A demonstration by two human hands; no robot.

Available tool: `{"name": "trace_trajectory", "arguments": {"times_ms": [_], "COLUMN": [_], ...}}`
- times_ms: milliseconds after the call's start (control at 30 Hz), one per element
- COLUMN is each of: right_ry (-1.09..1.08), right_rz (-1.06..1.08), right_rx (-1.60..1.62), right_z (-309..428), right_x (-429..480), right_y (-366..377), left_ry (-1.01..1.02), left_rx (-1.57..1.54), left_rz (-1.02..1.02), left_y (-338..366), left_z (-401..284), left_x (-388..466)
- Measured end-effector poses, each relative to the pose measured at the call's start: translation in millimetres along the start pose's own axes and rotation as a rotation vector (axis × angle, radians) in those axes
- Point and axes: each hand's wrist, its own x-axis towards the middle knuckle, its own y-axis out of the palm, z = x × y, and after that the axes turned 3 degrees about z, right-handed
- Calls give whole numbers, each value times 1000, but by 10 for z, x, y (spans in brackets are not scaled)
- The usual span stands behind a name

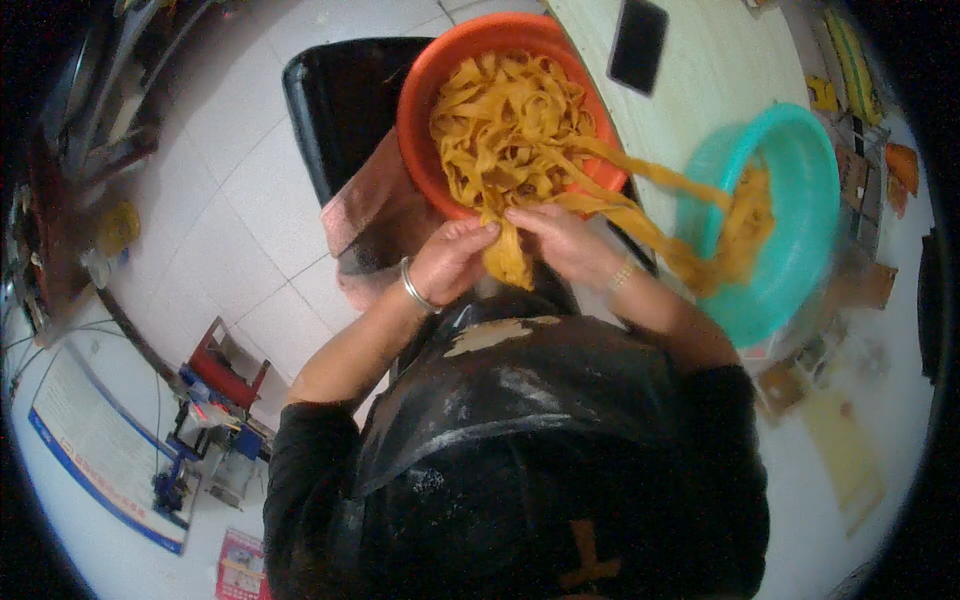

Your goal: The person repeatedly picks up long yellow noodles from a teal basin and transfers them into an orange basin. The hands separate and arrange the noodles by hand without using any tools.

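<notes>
Both my hands meet at the near rim of an orange plastic basin, pinching a yellow-brown flat strip whose end hangs below my fingers. My left hand wears a silver bangle; my right hand is just beside it, a bracelet on its wrist. Tangled strips of the same colour fill the basin. Some strips run over its right side into a turquoise plastic basin, where more lie bunched. Whether the strips are food or fabric I cannot tell.
The turquoise basin is by a pale tabletop bearing a dark phone. A black seat or container stands beside the orange basin, with pinkish cloth near its edge. A red stool-like object is at the left on the tiled floor.
</notes>
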Motion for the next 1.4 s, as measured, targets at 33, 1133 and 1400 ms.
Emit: {"name": "trace_trajectory", "arguments": {"times_ms": [33,1133,1400], "right_ry": [-58,-98,-216], "right_rz": [-56,63,-66], "right_rx": [5,-502,77], "right_z": [-55,15,73], "right_x": [34,7,19], "right_y": [-26,-158,27], "left_ry": [-22,167,253], "left_rx": [107,-511,182], "left_rz": [-42,-262,-301], "left_y": [-24,-53,27], "left_z": [22,-136,-78], "left_x": [10,396,361]}}
